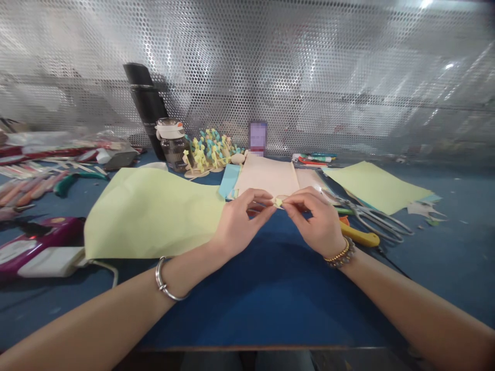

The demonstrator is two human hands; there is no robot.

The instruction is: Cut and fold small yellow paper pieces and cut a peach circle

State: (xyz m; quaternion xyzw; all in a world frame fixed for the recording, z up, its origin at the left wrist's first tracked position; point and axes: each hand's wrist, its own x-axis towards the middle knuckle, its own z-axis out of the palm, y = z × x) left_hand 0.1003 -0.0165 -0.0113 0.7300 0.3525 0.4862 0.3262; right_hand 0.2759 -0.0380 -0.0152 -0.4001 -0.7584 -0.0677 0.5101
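**Q:** How is the grip set?

**A:** A tiny folded pale-yellow paper piece [277, 202] is pinched by both the left hand [243, 219] and the right hand [315, 224], with the fingers of each pressed closed on it from either side.

**Q:** Where is the piece held?

**A:** It is held over a dark blue work table [270, 304], just before long cream paper strips [266, 175].

**Q:** What is laid nearby?

**A:** A broad pale-green paper sheet [150, 216] is spread beside the left hand. Long steel scissors [375, 221] are laid to the right of the right hand, touching a yellow-handled tool [361, 237].
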